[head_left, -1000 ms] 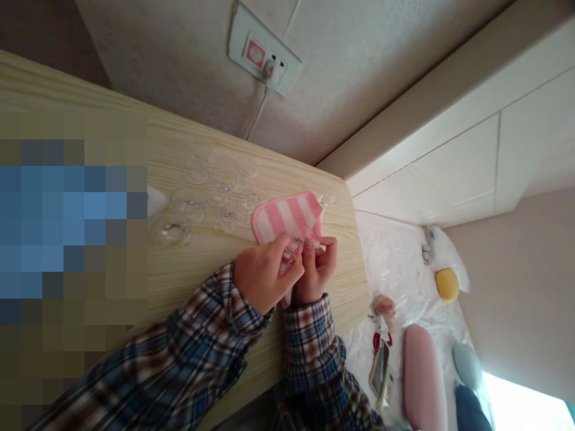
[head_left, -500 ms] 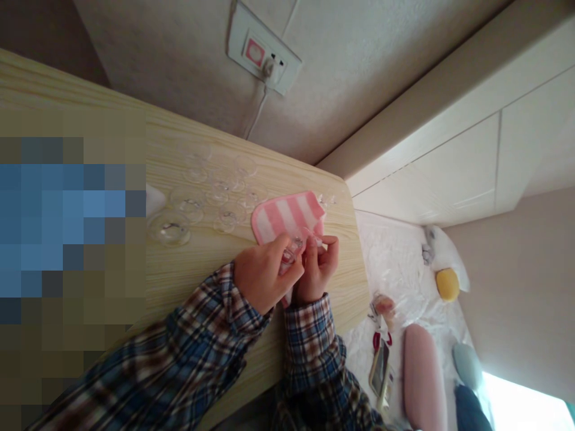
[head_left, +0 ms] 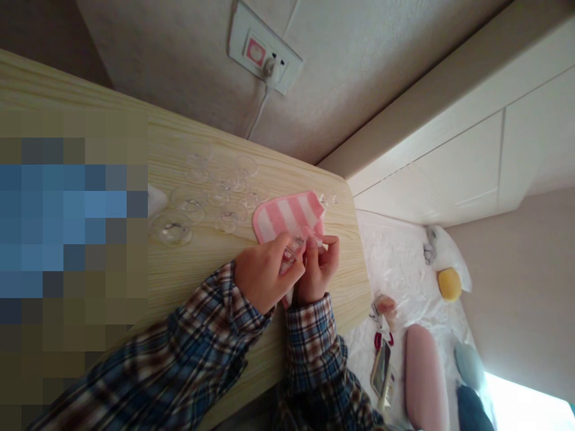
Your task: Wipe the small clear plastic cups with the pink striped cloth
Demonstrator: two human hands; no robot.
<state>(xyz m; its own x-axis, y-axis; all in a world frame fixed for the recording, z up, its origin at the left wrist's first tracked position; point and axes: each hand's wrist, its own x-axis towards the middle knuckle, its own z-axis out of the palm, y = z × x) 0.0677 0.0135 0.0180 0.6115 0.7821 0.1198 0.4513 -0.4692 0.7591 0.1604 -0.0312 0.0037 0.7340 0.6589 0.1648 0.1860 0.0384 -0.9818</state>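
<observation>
My left hand point(head_left: 265, 270) is closed, its thumb and fingers around a small clear plastic piece point(head_left: 294, 250) that looks like a suction cup. Close beside it, my right hand point(head_left: 318, 268) pinches the edge of a pink-and-white striped cloth point(head_left: 287, 214). The cloth lies partly on the table and runs under both hands; its folded part between the fingers is hidden. Several clear suction cups point(head_left: 229, 216) with hooks rest on the wood to the left of the cloth. A few small clear bits point(head_left: 330, 199) lie past its upper right corner.
The pale wooden table point(head_left: 202, 269) ends at a rounded corner on the right. Behind it is a wall socket point(head_left: 265, 54) with a plugged-in cable. Beyond the right edge, a white sheet holds a phone point(head_left: 381, 362), a pink cushion point(head_left: 424, 377) and a yellow object point(head_left: 449, 284). A blurred block covers the left side.
</observation>
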